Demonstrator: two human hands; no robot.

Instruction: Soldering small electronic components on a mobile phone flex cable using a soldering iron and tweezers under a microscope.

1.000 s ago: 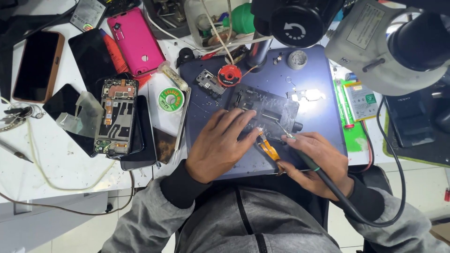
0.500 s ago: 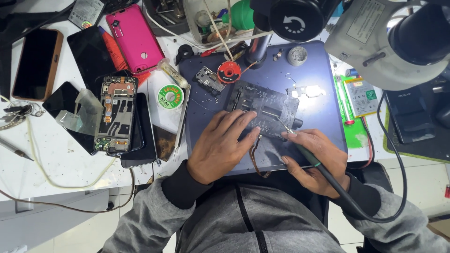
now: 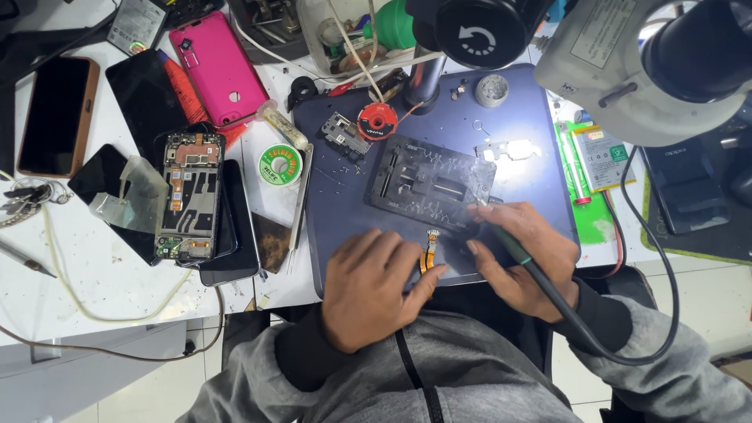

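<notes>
Flex cable (image 3: 428, 252), a short orange strip with a small connector at its top end, is lying on the dark blue work mat (image 3: 517, 180) near the mat's front edge, just below the black holding fixture (image 3: 431, 182). I am seeing everything from the head camera, and I am going from the biggest things down.

A grey microscope head (image 3: 650, 63) is hanging over the far right of the white bench (image 3: 94, 282). The mat is taking up the middle of the bench, and the fixture is sitting at its centre. To the left, a pink phone (image 3: 219, 66) is lying face down, and an opened phone (image 3: 188, 196) with its circuit board exposed is resting on a stack of dark handsets. A green solder spool (image 3: 280, 164) is sitting between that stack and the mat.

My left hand (image 3: 372, 290) is lying palm down on the mat, fingers loosely curled, with the thumb tip pressing the lower end of the cable (nothing is gripped in the fist). My right hand (image 3: 529, 258) is closing around a soldering iron (image 3: 509, 247) with a green grip, held like a pen, its black cord looping away to the right. The iron's tip is pointing towards the fixture's right edge, near the cable but not on it.
</notes>
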